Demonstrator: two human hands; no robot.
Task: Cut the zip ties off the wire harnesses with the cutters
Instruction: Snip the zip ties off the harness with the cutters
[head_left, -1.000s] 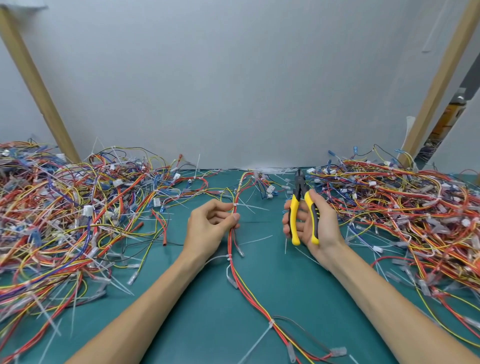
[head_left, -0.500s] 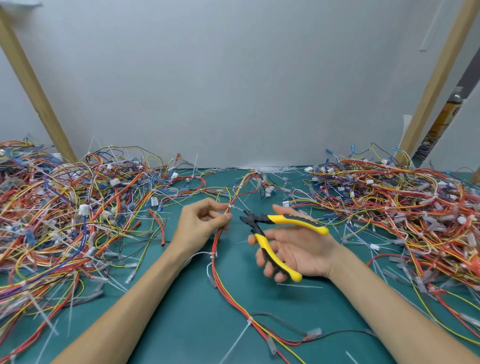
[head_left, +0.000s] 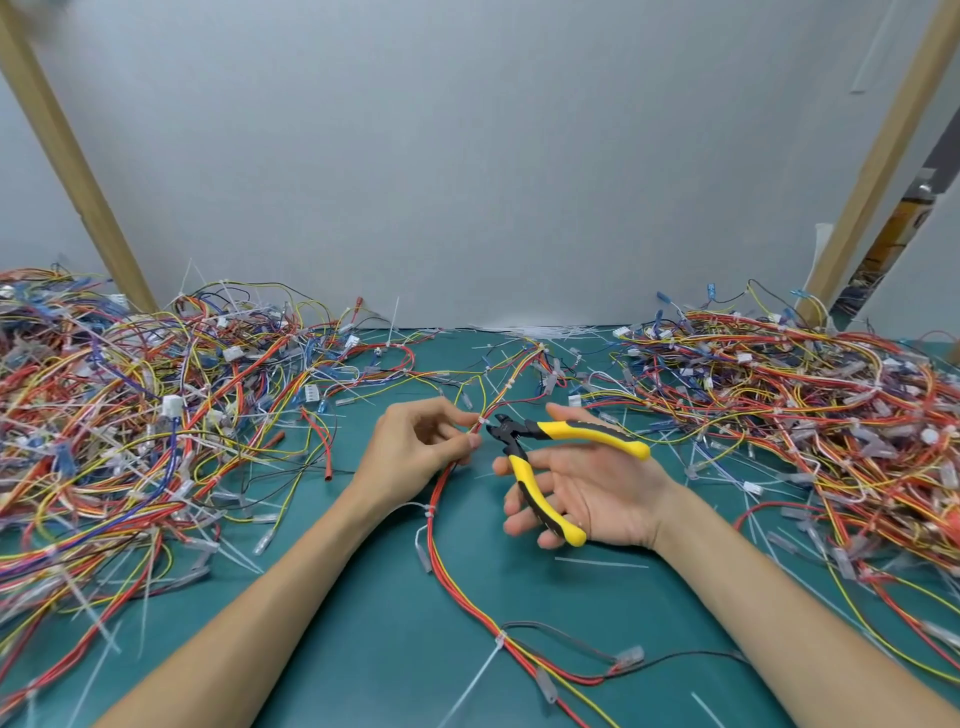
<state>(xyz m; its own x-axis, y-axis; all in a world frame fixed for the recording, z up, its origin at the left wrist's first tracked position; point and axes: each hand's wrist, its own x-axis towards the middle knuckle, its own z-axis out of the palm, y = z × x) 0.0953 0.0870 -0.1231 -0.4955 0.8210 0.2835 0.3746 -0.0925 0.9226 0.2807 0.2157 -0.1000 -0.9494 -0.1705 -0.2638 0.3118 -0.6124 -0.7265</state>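
Observation:
A red and yellow wire harness (head_left: 441, 530) runs down the middle of the green mat. My left hand (head_left: 415, 447) pinches it between thumb and fingers just below a white zip tie (head_left: 482, 420). My right hand (head_left: 582, 483), palm up, holds the yellow and black cutters (head_left: 540, 447) with their handles spread wide. The black jaws point left and sit right beside that zip tie. Two more white zip ties (head_left: 429, 510) sit lower on the same harness, the lowest zip tie (head_left: 500, 640) near the front.
Large tangled piles of coloured wire harnesses lie on the left (head_left: 130, 426) and right (head_left: 805, 415) of the green mat (head_left: 389, 649). Cut zip tie pieces (head_left: 540, 331) litter the mat by the grey back wall. Wooden posts (head_left: 78, 171) lean at both sides.
My right hand turned palm up, swung the cutters from upright to pointing left, opened the handles and brought the jaws to the zip tie. My left hand shifted slightly along the harness.

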